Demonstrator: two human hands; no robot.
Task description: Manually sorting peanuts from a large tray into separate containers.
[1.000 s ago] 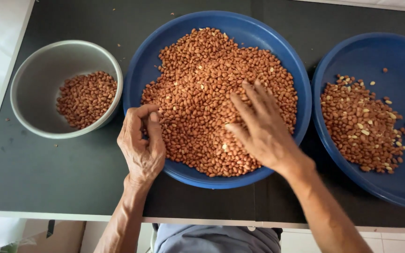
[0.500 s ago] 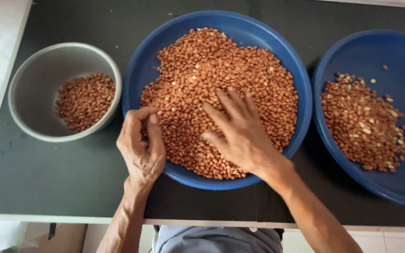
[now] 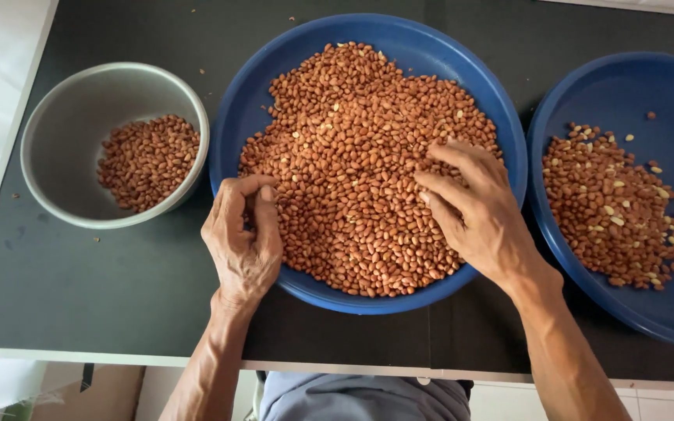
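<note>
While the head camera looks straight down, the dark tabletop point(image 3: 79, 312) carries three vessels in a row: two blue plastic basins and one grey metal bowl. The centre basin point(image 3: 501, 117) sits mid-tabletop, reaching toward the near edge, and holds the largest heap of red-skinned peanuts point(image 3: 352, 148), too many to count. The right basin point(image 3: 626, 86) lies at the right edge, partly out of view, just beside the centre basin; it holds a smaller peanut pile point(image 3: 606, 206) mixed with pale skinless kernels. The metal bowl point(image 3: 64, 132) stands toward the left edge, its rim close to the centre basin, with a small peanut batch point(image 3: 148, 161) against its right wall.

Two hands in view, both the person's own. Left hand point(image 3: 242, 242) rests over the near-left rim of the centre basin, fingers curled in toward the thumb in a loose, half-shut grip; whether it pinches any peanuts cannot be told. Right hand point(image 3: 477, 210) lies palm-down on the right side of the heap, fingers spread and released, tips touching peanuts, grasping nothing visible.

A few stray kernels dot the tabletop near the far edge.
</note>
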